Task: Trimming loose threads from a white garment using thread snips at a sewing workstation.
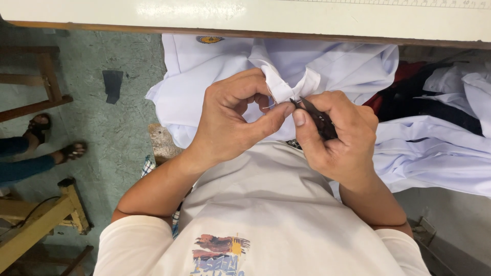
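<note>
We look down over our own chest, in a pale grey cotton T-shirt with a coloured print near the hem, at both hands held together just above the lap. Our left hand is curled nearly closed, with thumb and forefinger pinching a folded edge of a white woven cotton shirt, which bunches up between the fingers and spreads away across the lap toward the table edge. Our right hand is closed around a small dark metal thread snipper, thumb pressed along its side; the short pointed blades stick out toward the left hand and meet the pinched fabric edge. We cannot tell whether the blades are open or together.

The shirt lies partly under the long cream-topped wooden table that runs across the top of the view. To our right, more white garments are heaped beside dark and red cloth. To our left, the floor is grey-green concrete with a dark scrap on it, and another person's feet in black sandals rest near a wooden frame.
</note>
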